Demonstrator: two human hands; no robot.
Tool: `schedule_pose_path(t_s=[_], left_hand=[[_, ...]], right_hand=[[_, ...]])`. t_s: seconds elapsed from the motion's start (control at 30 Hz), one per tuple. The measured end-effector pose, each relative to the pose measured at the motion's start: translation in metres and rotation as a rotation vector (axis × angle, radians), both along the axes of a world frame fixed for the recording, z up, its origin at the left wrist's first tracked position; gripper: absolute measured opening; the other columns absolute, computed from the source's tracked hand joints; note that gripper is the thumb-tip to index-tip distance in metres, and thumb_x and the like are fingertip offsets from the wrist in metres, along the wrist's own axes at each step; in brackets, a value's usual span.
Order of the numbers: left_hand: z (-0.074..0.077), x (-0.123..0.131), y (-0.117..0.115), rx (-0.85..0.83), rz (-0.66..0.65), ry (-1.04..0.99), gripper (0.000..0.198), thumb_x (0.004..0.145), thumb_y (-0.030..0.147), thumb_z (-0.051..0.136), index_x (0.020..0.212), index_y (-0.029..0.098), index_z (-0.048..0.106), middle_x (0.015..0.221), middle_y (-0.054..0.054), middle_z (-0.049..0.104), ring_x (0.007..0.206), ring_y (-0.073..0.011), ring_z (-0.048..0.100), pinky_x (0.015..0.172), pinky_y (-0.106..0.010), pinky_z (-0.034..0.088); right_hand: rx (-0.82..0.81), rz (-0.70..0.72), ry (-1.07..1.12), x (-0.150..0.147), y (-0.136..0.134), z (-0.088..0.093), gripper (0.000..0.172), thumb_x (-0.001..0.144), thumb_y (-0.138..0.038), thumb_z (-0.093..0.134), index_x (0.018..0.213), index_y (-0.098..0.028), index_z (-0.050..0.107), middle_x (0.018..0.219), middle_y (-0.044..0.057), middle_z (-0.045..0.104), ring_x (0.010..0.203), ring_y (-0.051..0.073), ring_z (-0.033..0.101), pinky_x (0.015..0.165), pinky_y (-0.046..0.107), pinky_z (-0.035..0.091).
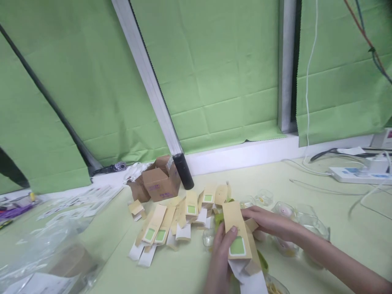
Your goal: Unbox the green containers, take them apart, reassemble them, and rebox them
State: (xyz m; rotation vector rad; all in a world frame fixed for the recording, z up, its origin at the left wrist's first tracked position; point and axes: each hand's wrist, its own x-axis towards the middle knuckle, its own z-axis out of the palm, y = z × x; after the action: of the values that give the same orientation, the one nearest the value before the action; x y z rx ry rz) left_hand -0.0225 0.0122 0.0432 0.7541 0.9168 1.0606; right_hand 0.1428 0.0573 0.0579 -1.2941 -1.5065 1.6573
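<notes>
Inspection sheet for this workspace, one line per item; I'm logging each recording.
Surface: pale green table.
Things: carton, green panel facing the camera, white flaps below; more cartons to its left; clear containers, mostly right.
Clutter: brown box, black cylinder, plastic bag.
Hands: left hand holds the carton; right hand at its right edge, fingers partly hidden.
Cables: white cable hanging at right; more by the power strip.
Surroundings: green blinds behind.

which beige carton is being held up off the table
The carton in the left hand, with the right hand at its side; the other cartons rest on the table.
</notes>
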Motion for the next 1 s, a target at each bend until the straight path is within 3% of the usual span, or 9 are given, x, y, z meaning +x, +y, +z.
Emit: schedule_pose_path(t_s=[0.1, 0.2, 0.3, 0.4, 0.5, 0.57, 0.63, 0.77, 1.0], left_hand=[[0.011, -0.001, -0.006, -0.063, 0.001, 0.006, 0.051, 0.074, 0.039, 0.064, 0.120, 0.017, 0.053, 0.116, -0.010, 0.062, 0.108, -0.0275, 0.057, 0.083, -0.031, 0.046], [0.018, -0.004, -0.010, -0.016, 0.033, -0.069, 0.049, 0.078, 0.039, 0.060, 0.123, 0.022, 0.051, 0.125, -0.006, 0.057, 0.117, -0.0257, 0.050, 0.087, -0.030, 0.044], [0.006, -0.012, -0.009, 0.039, 0.077, -0.089, 0.047, 0.078, 0.040, 0.060, 0.122, 0.024, 0.052, 0.132, -0.005, 0.050, 0.124, -0.0264, 0.042, 0.092, -0.031, 0.042], [-0.020, -0.019, -0.006, 0.109, 0.145, -0.060, 0.048, 0.067, 0.038, 0.070, 0.112, 0.023, 0.060, 0.136, -0.004, 0.045, 0.132, -0.0271, 0.030, 0.097, -0.029, 0.038], [-0.032, -0.019, -0.002, 0.061, 0.161, -0.084, 0.050, 0.061, 0.038, 0.075, 0.106, 0.020, 0.062, 0.120, -0.007, 0.059, 0.124, -0.0273, 0.041, 0.097, -0.030, 0.037], [-0.026, -0.016, 0.000, -0.066, 0.148, -0.122, 0.045, 0.066, 0.044, 0.069, 0.100, 0.015, 0.063, 0.093, -0.007, 0.067, 0.107, -0.0269, 0.055, 0.091, -0.033, 0.042], [-0.015, -0.011, 0.001, -0.123, 0.170, -0.155, 0.041, 0.071, 0.047, 0.064, 0.094, 0.014, 0.064, 0.079, -0.005, 0.066, 0.095, -0.0240, 0.060, 0.085, -0.032, 0.044], [-0.002, -0.009, -0.001, -0.012, 0.171, -0.213, 0.037, 0.073, 0.041, 0.065, 0.101, 0.017, 0.061, 0.093, -0.006, 0.066, 0.098, -0.0224, 0.059, 0.085, -0.030, 0.044], [-0.002, -0.012, -0.003, 0.024, 0.238, -0.100, 0.042, 0.072, 0.044, 0.063, 0.107, 0.020, 0.058, 0.100, -0.005, 0.064, 0.108, -0.0248, 0.054, 0.087, -0.031, 0.044]], right_hand=[[0.066, -0.029, -0.136, -0.001, -0.003, -0.001, 0.056, 0.086, -0.060, 0.034, 0.103, -0.014, 0.060, 0.104, 0.010, 0.062, 0.095, 0.027, 0.058, 0.086, 0.039, 0.044], [0.428, -0.085, -0.307, 0.001, -0.013, 0.015, 0.052, 0.088, -0.058, 0.031, 0.116, -0.020, 0.053, 0.110, 0.010, 0.058, 0.098, 0.027, 0.056, 0.087, 0.041, 0.043], [0.850, 0.120, -0.371, 0.002, -0.029, 0.035, 0.041, 0.086, -0.047, 0.049, 0.122, -0.028, 0.048, 0.122, 0.007, 0.050, 0.109, 0.024, 0.050, 0.089, 0.037, 0.042], [1.043, 0.405, -0.455, -0.005, -0.047, 0.047, 0.033, 0.083, -0.031, 0.056, 0.116, -0.029, 0.056, 0.120, 0.006, 0.053, 0.111, 0.024, 0.048, 0.090, 0.036, 0.041], [1.089, 0.575, -0.493, -0.016, -0.058, 0.049, 0.042, 0.077, -0.026, 0.062, 0.118, -0.029, 0.055, 0.120, 0.006, 0.056, 0.110, 0.026, 0.050, 0.094, 0.042, 0.038], [1.089, 0.626, -0.497, -0.021, -0.060, 0.046, 0.051, 0.072, -0.027, 0.067, 0.122, -0.029, 0.053, 0.123, 0.006, 0.055, 0.112, 0.028, 0.049, 0.098, 0.046, 0.032], [1.109, 0.602, -0.526, -0.024, -0.058, 0.040, 0.051, 0.073, -0.023, 0.066, 0.121, -0.029, 0.053, 0.127, 0.007, 0.054, 0.115, 0.028, 0.047, 0.102, 0.048, 0.026], [1.177, 0.485, -0.513, -0.023, -0.050, 0.032, 0.031, 0.079, -0.016, 0.056, 0.107, -0.027, 0.059, 0.120, 0.006, 0.058, 0.108, 0.025, 0.052, 0.094, 0.043, 0.037], [1.166, 0.424, -0.377, -0.018, -0.045, 0.025, 0.022, 0.088, -0.016, 0.043, 0.104, -0.024, 0.056, 0.123, 0.006, 0.054, 0.115, 0.019, 0.048, 0.091, 0.033, 0.042]])
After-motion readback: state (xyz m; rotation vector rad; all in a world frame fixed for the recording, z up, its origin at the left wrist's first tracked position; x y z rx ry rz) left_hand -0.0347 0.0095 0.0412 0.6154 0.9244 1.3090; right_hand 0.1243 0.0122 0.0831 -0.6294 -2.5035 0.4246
